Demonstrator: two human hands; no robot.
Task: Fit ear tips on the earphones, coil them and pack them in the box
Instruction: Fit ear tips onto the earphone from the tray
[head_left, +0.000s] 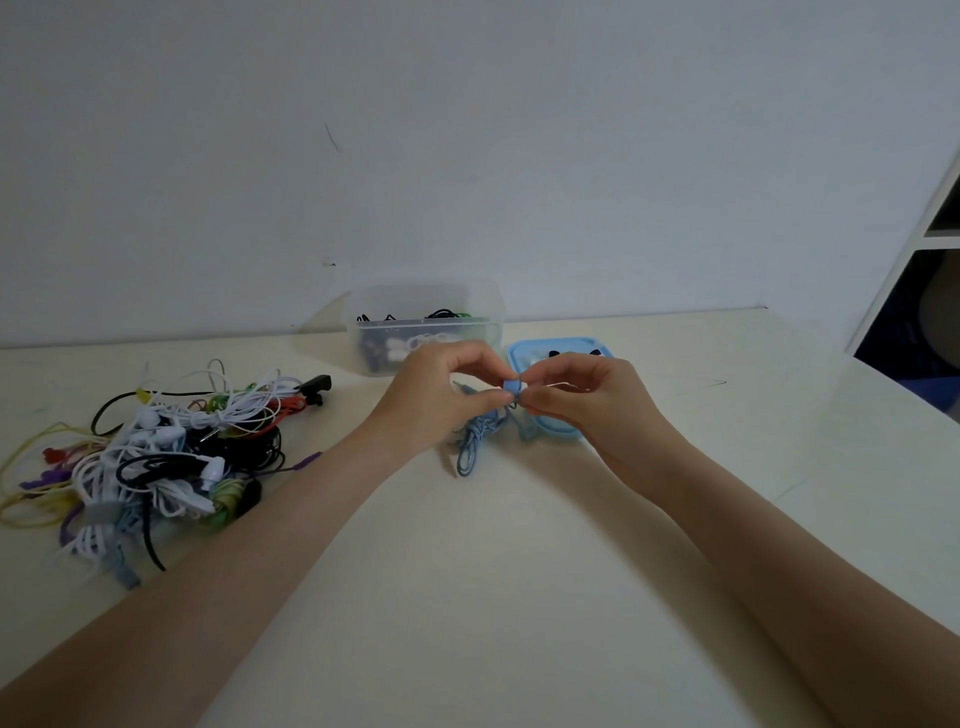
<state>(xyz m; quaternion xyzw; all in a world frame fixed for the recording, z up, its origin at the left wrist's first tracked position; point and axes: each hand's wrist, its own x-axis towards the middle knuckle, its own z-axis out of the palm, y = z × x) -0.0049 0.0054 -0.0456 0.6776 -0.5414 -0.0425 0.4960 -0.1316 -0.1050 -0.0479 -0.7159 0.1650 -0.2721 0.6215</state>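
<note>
- While my left hand (447, 389) pinches the blue earbud (512, 387), my right hand (576, 395) pinches its white tip.
- Behind them: clear box (426, 325).
- Left of box: tangled earphones (156, 457).

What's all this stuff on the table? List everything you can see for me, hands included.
blue earbud: one, blue with a white end, pinched between both hands
blue cable: one, blue, hanging from the hands onto the table
earphone pile: one tangle, white, black, yellow, green, red and purple, on the table's left side
clear box: one, see-through plastic, at the back by the wall, coiled earphones inside
blue tray: one, light blue, right of the clear box, partly behind the right hand, small dark pieces in it
table: one, cream
wall: one, pale grey
shelf unit: one, white, far right edge
left hand: one, pinching the earbud
right hand: one, pinching the earbud
</note>
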